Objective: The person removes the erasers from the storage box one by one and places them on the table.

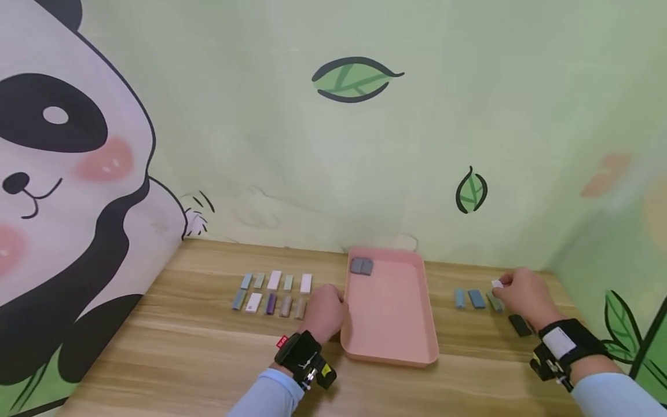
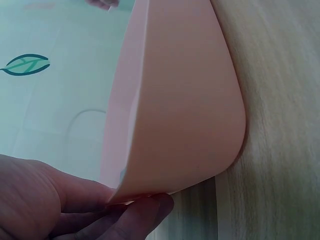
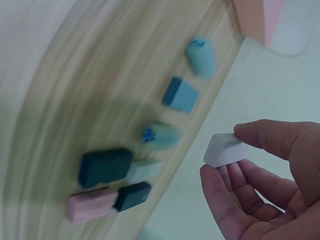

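My left hand (image 1: 325, 313) pinches the left rim of a pink tray (image 1: 388, 315); the left wrist view shows the thumb and fingers on either side of the tray wall (image 2: 185, 100). To the right of the tray my right hand (image 1: 527, 298) holds a small white block, which looks like an eraser (image 3: 224, 150), between thumb and fingertips, raised above the table. Two grey blocks (image 1: 362, 266) lie side by side in the tray's far left corner. Under and beside the right hand lie a blue block (image 1: 476, 299), a light blue one (image 1: 460, 298) and a dark one (image 1: 519, 325).
Two rows of small blocks, among them a purple one (image 1: 270, 304) and a white one (image 1: 253, 302), lie left of the tray. In the right wrist view a pink block (image 3: 92, 204) lies by dark ones. A panda-printed wall covering (image 1: 260, 145) borders the wooden table (image 1: 172, 347).
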A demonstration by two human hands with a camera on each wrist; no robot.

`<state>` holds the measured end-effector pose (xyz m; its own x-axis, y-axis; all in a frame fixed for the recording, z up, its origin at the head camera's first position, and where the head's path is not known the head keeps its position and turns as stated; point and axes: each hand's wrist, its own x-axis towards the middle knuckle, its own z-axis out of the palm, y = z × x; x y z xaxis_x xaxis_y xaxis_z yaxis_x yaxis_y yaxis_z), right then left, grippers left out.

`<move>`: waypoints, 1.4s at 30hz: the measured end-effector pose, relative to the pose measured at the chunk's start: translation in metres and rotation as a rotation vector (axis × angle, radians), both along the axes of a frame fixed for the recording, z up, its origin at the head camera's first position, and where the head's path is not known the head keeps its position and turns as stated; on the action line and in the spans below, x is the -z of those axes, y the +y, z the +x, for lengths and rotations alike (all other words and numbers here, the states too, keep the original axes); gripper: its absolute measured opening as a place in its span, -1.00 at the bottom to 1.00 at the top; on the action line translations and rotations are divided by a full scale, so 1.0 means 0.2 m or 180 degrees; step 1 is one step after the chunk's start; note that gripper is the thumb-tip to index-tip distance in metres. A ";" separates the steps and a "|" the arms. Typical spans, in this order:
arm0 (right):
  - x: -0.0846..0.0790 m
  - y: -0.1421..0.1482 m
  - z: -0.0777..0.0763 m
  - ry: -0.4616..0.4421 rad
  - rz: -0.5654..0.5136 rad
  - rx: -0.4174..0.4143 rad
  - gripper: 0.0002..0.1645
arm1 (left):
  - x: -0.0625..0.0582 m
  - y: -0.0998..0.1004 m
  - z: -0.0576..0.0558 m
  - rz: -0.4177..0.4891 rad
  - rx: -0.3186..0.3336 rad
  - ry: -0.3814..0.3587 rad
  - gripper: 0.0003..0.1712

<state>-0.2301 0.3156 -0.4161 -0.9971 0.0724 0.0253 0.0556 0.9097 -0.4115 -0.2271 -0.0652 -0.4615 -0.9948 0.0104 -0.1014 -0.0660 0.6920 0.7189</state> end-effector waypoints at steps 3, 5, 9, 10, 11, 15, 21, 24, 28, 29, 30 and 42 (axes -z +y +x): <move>0.01 0.03 0.01 -0.0043 0.0024 0.0036 -0.59 | -0.01 -0.01 -0.01 -0.0021 -0.0017 0.0015 -0.69; 0.02 0.03 0.02 -0.0070 0.0070 0.0014 -0.63 | -0.01 -0.01 -0.01 -0.0047 -0.0020 0.0042 -0.69; 0.05 0.03 0.04 -0.0123 0.0146 -0.0079 -0.74 | -0.01 -0.02 -0.02 -0.0096 0.0001 0.0128 -0.68; 0.06 0.03 0.05 -0.0149 0.0133 -0.0084 -0.76 | -0.01 -0.02 -0.02 -0.0098 0.0006 0.0136 -0.68; 0.07 0.03 0.05 -0.0184 0.0120 -0.0080 -0.76 | -0.01 -0.02 -0.03 -0.0097 0.0011 0.0144 -0.68; 0.11 0.01 0.05 -0.0371 0.0081 0.0012 -0.74 | -0.01 -0.02 -0.03 -0.0078 -0.0010 0.0089 -0.69; 0.14 0.00 0.06 -0.0347 0.0205 0.0054 -0.67 | -0.01 -0.02 -0.03 -0.0059 -0.0040 0.0049 -0.67; 0.14 -0.01 0.06 -0.0317 0.0201 0.0057 -0.61 | 0.00 -0.02 -0.03 -0.0068 -0.0034 0.0066 -0.63; 0.14 -0.02 0.07 -0.0310 0.0203 0.0066 -0.56 | -0.01 -0.02 -0.02 -0.0035 -0.0022 0.0044 -0.62; 0.14 -0.02 0.07 -0.0303 0.0212 0.0060 -0.54 | -0.01 -0.02 -0.01 -0.0019 -0.0019 0.0027 -0.62; 0.14 -0.02 0.08 -0.0288 0.0224 0.0062 -0.54 | -0.01 -0.02 -0.01 -0.0010 -0.0017 0.0005 -0.64; 0.20 0.01 0.11 -0.0240 0.0312 0.0093 -0.57 | -0.02 0.00 0.02 -0.0029 -0.0039 -0.0084 -0.68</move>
<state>-0.2088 0.3168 -0.4559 -0.9939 0.1023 -0.0413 0.1101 0.9429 -0.3143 -0.2238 -0.0661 -0.4569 -0.9918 -0.0029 -0.1276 -0.0935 0.6975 0.7105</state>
